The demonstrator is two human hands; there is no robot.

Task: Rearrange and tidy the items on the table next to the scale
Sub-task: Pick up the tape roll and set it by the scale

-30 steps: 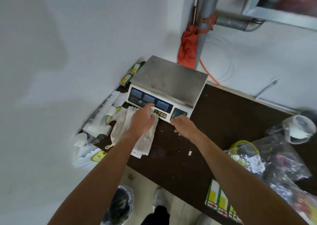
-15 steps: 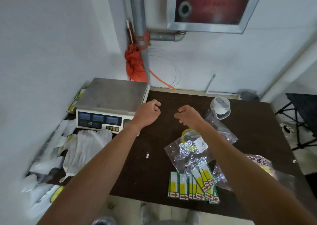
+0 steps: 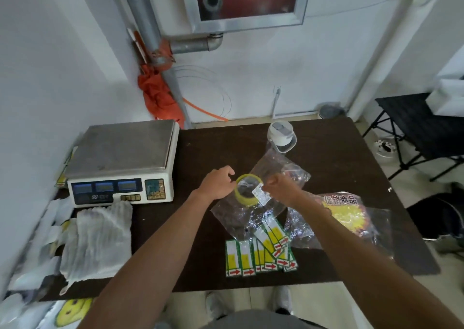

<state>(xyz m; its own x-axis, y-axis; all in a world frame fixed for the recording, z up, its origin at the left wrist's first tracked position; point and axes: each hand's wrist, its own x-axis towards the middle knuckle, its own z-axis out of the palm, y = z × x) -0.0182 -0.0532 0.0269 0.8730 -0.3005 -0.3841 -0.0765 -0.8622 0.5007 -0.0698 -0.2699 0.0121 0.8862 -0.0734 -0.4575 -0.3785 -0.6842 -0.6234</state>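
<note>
Since half a second ago both hands have dropped from mid-air beside the scale onto the clear plastic bag (image 3: pixel 251 210) holding a yellow ring-shaped roll (image 3: pixel 247 190); bag sits mid-table, right of the scale, well apart from it. Right hand (image 3: pixel 281 188) has fingers curled, pinching the bag film at the roll's right edge, by a small white label (image 3: pixel 261 195). Left hand (image 3: pixel 218 183) has fingers curled at the roll's left edge; actual grip on the film cannot be told. Bag's near end overlaps a fanned row of green-bordered yellow-and-white label strips with red arrows (image 3: pixel 261 256) at the front table edge. Just right, under the right forearm, a second clear bag with a yellow burst-shaped printed sign (image 3: pixel 346 214). Behind the first bag, touching its far corner, a white lidded plastic cup (image 3: pixel 281 137). Grey-white electronic scale with steel platter (image 3: pixel 120 158) is at the table's left rear corner; stack of white knit gloves (image 3: pixel 98 238) lies right in front of it. All on a dark brown table (image 3: pixel 331 163). Orange cloth (image 3: pixel 160 97) hangs on a grey pipe behind; black folding stool (image 3: pixel 416 127) far right.
</note>
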